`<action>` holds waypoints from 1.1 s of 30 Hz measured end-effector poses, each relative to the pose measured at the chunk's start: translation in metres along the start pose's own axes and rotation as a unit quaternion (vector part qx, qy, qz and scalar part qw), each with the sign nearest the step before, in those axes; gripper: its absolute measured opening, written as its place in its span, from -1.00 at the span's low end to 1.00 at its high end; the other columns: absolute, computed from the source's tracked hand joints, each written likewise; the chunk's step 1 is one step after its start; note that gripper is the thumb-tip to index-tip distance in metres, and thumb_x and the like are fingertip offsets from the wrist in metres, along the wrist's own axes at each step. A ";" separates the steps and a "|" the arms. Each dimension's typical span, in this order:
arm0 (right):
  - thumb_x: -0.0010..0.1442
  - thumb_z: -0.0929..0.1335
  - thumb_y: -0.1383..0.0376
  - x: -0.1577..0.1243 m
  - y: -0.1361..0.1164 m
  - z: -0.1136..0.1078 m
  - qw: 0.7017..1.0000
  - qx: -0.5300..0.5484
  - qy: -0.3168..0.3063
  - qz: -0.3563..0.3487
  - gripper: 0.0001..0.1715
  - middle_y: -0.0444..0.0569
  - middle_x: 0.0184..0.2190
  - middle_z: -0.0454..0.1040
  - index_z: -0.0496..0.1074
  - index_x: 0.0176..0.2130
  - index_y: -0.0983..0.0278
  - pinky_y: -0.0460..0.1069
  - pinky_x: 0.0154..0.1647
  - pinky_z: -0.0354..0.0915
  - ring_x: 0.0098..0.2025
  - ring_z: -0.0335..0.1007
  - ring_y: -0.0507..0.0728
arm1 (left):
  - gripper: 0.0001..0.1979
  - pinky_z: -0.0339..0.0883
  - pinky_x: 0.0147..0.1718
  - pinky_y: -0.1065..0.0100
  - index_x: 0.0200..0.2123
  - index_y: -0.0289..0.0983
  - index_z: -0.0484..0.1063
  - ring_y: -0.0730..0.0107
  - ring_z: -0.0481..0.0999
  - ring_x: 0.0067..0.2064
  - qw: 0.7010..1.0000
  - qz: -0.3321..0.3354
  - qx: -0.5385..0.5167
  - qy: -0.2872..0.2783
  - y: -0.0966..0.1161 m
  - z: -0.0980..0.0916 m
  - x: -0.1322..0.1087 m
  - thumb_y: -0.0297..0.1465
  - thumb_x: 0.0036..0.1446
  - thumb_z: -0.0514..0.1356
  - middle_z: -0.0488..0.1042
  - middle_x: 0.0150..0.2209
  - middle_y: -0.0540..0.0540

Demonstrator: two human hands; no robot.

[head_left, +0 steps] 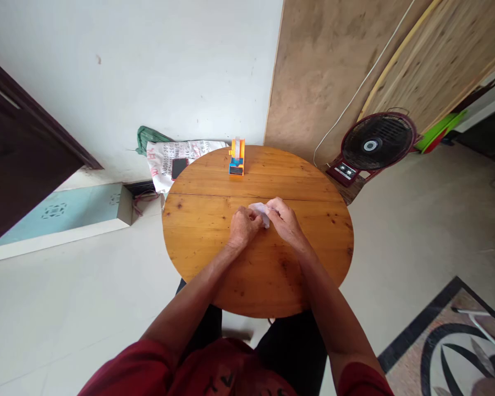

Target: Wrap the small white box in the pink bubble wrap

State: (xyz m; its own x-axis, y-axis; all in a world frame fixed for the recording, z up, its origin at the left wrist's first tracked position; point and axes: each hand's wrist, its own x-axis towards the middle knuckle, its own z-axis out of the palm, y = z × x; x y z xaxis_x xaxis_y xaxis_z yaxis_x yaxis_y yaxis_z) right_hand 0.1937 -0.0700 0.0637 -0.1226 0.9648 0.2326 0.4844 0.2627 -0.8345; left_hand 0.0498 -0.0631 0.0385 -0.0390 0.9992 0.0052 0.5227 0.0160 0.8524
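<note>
Both hands [243, 224] [286, 221] pinching a thin whitish sheet [258, 207], round wooden table [264, 269] below, tape dispenser [236, 158] (orange and blue) beyond.

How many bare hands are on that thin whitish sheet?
2: the bare left hand at the left side of the thin whitish sheet, the bare right hand at its right.
</note>
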 end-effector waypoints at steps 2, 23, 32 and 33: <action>0.25 0.24 0.11 -0.001 0.000 0.000 1.000 0.007 -0.004 0.003 -0.76 -0.15 -0.40 0.42 0.35 -0.29 0.21 -0.05 -0.31 0.23 -0.36 0.32 0.07 | -0.78 0.09 -0.44 0.40 -0.64 -0.28 0.32 0.48 0.28 -0.47 1.000 -0.004 -0.011 0.002 -0.001 0.002 0.000 -0.43 0.00 0.20 0.30 -0.54 0.03; 0.37 0.19 0.19 -0.021 0.005 0.008 0.992 -0.098 -0.038 -0.072 -0.76 0.00 0.00 0.56 0.40 -0.14 0.17 0.06 0.01 0.34 -0.03 0.49 0.17 | -0.86 0.31 -0.35 0.42 -0.32 -0.30 0.43 0.45 0.42 -0.40 0.993 0.018 -0.107 0.037 -0.022 0.012 -0.002 -0.49 -0.03 0.24 0.43 -0.44 0.02; 0.34 0.15 0.38 -0.031 0.017 0.016 0.979 -0.124 -0.033 -0.156 -0.67 0.09 0.13 0.46 0.35 0.01 0.18 0.13 0.20 0.31 0.21 0.36 0.15 | -0.64 0.43 -0.06 0.14 -0.04 -0.25 0.47 0.09 0.46 0.02 0.972 0.230 0.008 0.037 -0.039 0.003 0.002 -0.42 0.04 0.21 0.29 0.19 -0.28; 0.32 0.15 0.41 -0.033 0.019 0.016 0.977 -0.127 -0.030 -0.168 -0.64 0.10 0.12 0.46 0.34 0.02 0.19 0.13 0.23 0.29 0.24 0.33 0.15 | -0.66 0.39 0.01 0.09 -0.05 -0.25 0.48 0.03 0.43 0.09 0.965 0.259 0.022 0.032 -0.040 -0.002 0.001 -0.40 0.06 0.20 0.27 0.22 -0.29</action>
State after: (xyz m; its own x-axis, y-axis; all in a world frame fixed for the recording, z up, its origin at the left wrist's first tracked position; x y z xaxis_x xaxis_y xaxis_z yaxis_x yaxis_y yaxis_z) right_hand 0.1929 -0.0963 0.0318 -0.3581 0.8255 0.4362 0.6061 0.5609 -0.5639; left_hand 0.0275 -0.0624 0.0050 0.1861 0.8690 0.4585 0.5208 -0.4829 0.7039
